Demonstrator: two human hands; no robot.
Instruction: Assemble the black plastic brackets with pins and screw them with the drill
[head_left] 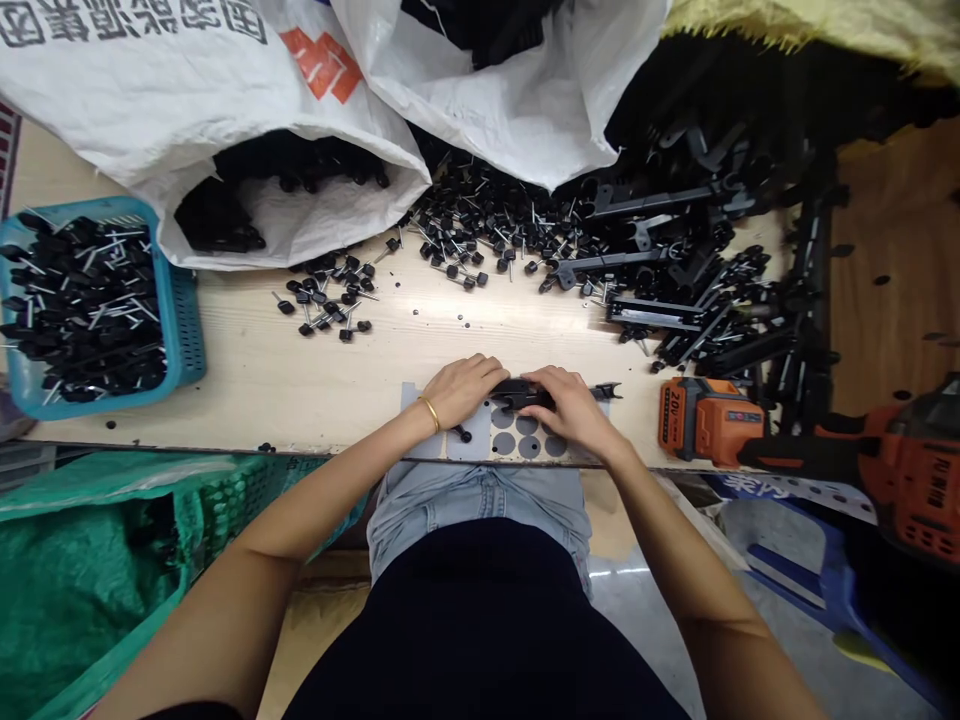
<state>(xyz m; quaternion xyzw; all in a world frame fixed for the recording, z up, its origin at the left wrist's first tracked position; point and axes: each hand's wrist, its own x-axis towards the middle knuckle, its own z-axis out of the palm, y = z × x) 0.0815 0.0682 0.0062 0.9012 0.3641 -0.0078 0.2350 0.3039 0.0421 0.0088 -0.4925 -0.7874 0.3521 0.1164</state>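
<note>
A black plastic part (pixel 517 393) lies between my hands at the front edge of the wooden table, its forked end sticking out to the right. My left hand (pixel 463 388) is closed around its left end, with a gold bracelet on the wrist. From the right, my right hand (pixel 568 402) grips the same part with thumb and fingers. Under both hands is a grey plate (pixel 471 440) beside a sheet with round grey discs (pixel 529 446). A small black knob with a stem (pixel 463 434) rests on the plate below my left hand.
A blue basket (pixel 191 325) of black-headed screws stands at the left. White sacks (pixel 300 235) line the back. Loose screws (pixel 465 240) and long black parts (pixel 645 200) are piled behind. An orange power tool (pixel 709 420) lies at the right.
</note>
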